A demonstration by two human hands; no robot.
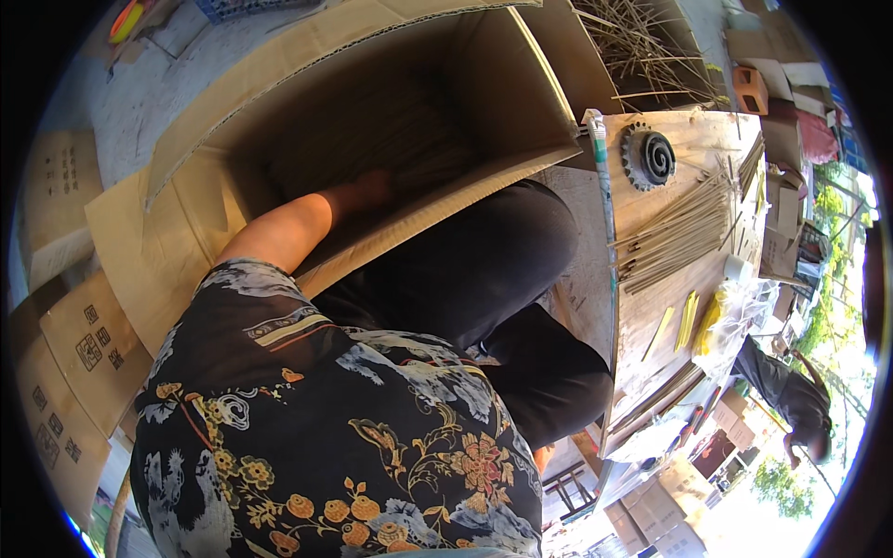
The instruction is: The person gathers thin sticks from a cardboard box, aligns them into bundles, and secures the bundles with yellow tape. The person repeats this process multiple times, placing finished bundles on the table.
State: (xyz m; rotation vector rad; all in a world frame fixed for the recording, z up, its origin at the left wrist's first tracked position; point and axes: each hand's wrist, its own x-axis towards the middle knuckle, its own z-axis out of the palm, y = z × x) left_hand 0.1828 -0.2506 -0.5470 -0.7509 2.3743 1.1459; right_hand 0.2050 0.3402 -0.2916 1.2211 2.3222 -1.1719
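Observation:
My left arm reaches down into a large open cardboard box (549,149), which stands against my bent leg. Deep in its shade is my left hand (372,186), low near the box's near wall. Its fingers are too dark to make out, and so is whatever they touch. Thin sticks seem to lie on the shadowed box bottom (372,139). Of my right hand (544,457) only a small patch of skin seems to show, at the right edge of my flowered shirt; its fingers are hidden.
Right of my knees, a wooden table (642,214) bears thin sticks (679,228), a black coil (658,156) on a toothed holder, yellow strips (686,319) and a plastic bag (735,316). Another box holds loose sticks (642,46). Cartons (93,344) stand at left. A person (791,395) is farther right.

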